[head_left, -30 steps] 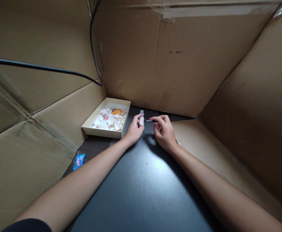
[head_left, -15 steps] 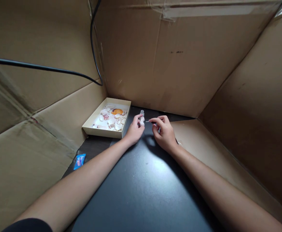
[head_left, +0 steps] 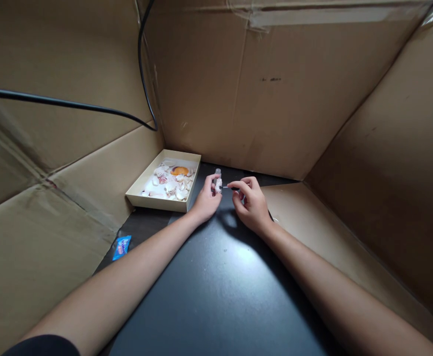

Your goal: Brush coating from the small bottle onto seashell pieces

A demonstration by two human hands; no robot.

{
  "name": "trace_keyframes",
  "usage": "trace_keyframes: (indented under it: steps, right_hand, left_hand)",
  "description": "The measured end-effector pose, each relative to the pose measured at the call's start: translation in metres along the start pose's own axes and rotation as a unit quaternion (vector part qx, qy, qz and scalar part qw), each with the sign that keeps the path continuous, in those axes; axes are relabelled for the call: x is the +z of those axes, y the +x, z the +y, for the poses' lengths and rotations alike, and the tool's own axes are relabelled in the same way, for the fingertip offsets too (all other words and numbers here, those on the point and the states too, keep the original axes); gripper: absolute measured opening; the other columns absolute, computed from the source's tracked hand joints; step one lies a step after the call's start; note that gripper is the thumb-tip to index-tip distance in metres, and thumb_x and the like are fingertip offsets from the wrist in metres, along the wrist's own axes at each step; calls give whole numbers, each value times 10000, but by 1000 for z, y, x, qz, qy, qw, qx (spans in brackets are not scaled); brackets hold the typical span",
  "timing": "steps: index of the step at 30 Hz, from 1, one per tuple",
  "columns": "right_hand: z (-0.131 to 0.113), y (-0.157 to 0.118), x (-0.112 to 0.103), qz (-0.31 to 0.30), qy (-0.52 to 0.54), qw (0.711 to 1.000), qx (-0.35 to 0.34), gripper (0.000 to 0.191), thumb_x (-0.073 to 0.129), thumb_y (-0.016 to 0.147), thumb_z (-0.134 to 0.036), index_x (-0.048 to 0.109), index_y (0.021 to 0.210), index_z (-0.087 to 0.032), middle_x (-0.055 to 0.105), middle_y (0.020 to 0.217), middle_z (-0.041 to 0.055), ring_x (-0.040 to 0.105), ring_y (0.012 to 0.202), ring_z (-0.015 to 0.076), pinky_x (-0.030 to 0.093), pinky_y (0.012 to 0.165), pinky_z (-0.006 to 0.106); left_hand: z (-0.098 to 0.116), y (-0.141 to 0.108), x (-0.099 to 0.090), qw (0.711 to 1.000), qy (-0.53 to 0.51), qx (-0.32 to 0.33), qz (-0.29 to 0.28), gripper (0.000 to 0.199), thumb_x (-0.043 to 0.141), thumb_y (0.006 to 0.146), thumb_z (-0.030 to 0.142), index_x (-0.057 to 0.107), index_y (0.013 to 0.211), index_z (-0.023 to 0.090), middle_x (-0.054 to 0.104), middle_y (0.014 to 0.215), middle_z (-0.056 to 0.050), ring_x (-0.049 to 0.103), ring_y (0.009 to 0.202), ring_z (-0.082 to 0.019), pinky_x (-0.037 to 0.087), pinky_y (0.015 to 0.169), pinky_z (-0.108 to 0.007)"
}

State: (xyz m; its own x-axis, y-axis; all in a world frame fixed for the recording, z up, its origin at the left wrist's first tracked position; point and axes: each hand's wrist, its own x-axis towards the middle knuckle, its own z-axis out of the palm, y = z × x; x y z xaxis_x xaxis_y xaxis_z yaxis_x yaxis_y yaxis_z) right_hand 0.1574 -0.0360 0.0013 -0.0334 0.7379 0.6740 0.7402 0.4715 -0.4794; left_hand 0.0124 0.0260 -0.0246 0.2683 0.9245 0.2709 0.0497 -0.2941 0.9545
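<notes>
Head view: two bare hands work just right of one tray (head_left: pixel 160 203), which is the landmark here. Nearest the tray, the left hand (head_left: pixel 206 201) has its fingers and thumb closed around one whitish piece (head_left: pixel 218 187) with a ridged or bumpy surface. One clear bottle (head_left: pixel 218 173) shows its upper end directly beyond that piece; whether the two are joined, I cannot tell.

Farther right of the tray, the right hand (head_left: pixel 251 205) is nearly closed, fingers bent over the dark end of one thin tool (head_left: pixel 225 187). The tool points toward the tray, its dark tip at the whitish piece; actual contact is too small to make out.

Inside the tray lie many pale shells (head_left: pixel 170 188), overlapping too much to count, and one orange piece (head_left: pixel 180 171) toward the far side. Nearer the wearer than the tray is one blue packet (head_left: pixel 121 247). One black cable (head_left: pixel 90 107) bends above and left of the tray. One cardboard sheet (head_left: pixel 305 212) lies well right of it.
</notes>
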Motion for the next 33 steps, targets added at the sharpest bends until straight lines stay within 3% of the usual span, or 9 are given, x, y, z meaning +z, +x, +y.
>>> trace_keyframes:
  steps: [14, 25, 33]
  right_hand:
    - [-3, 0, -1, 13, 16, 999, -26, 227, 513, 855, -179, 643, 1034, -228, 500, 964, 43, 505, 621, 96, 462, 606, 258]
    - [-3, -1, 0, -12, -19, 1000, 2, 233, 527, 836, -176, 645, 1023, -246, 511, 943, 35, 523, 641, 107, 464, 617, 262]
    - [-3, 0, 0, 2, -6, 1000, -2, 229, 522, 835, -174, 645, 1016, -242, 508, 948, 37, 519, 629, 100, 462, 595, 251]
  left_hand:
    - [3, 0, -1, 1000, 4, -11, -10, 535, 506, 724, 11, 444, 1221, 201, 460, 823, 30, 461, 658, -68, 390, 656, -205]
    - [1, 0, 0, 1000, -5, -7, -12, 508, 522, 735, 39, 443, 1207, 208, 451, 807, 35, 440, 637, -67, 362, 640, -206]
    - [1, 0, 0, 1000, -8, -9, -13, 520, 509, 722, 12, 438, 1199, 204, 450, 802, 36, 460, 657, -70, 380, 653, -205]
